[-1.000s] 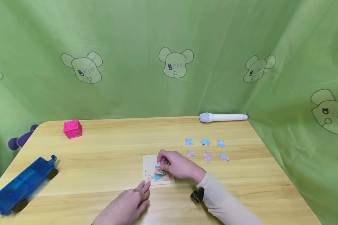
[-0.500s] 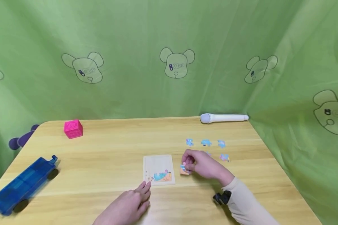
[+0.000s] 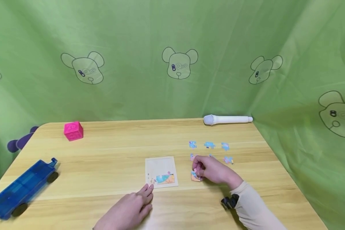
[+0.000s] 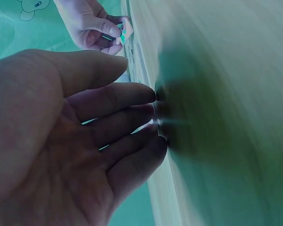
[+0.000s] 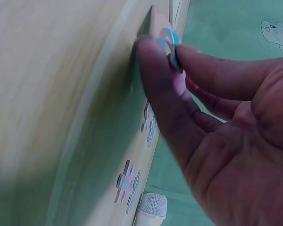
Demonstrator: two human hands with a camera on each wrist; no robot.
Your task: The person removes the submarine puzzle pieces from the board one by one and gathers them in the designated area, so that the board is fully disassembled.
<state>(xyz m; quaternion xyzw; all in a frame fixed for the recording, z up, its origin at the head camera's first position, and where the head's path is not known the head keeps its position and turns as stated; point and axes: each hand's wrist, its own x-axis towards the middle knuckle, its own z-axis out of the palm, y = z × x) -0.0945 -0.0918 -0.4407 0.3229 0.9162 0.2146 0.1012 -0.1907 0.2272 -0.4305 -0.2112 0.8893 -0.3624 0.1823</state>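
- Head view: right hand (image 3: 211, 171) with fingers curled, pinching a puzzle piece (image 3: 196, 176) at the fingertips; the piece, orange and blue, sits low at the bench (image 3: 103, 159) surface just right of the puzzle board (image 3: 161, 171).
- Head view: left hand (image 3: 130, 209) relaxed, fingers nearly straight, holding nothing; fingertips touch or nearly touch the board's near-left corner.
- Head view: board is a flat pale square card, printed pieces filling only its lower strip. Loose puzzle pieces (image 3: 209, 145), pink and blue, lie in rows beyond the right hand.
- Head view: bench top is light wood grain. A pink cube (image 3: 73, 131) stands far left, a translucent blue toy wagon (image 3: 21, 187) with black wheels near left, a white cylindrical microphone (image 3: 227, 119) at the far edge. Green bear-print cloth (image 3: 178, 64) hangs behind.
- Left wrist view: left hand (image 4: 61, 141) open, palm showing, fingertips against the bench (image 4: 226, 94); the right hand (image 4: 92, 26) beyond grips the piece (image 4: 124, 34).
- Right wrist view: thumb and forefinger of the right hand (image 5: 217, 117) clamp the thin piece (image 5: 171, 44) at its edge, close to the bench (image 5: 52, 94); loose pieces (image 5: 127, 186) and the mesh-headed microphone (image 5: 151, 209) show below.
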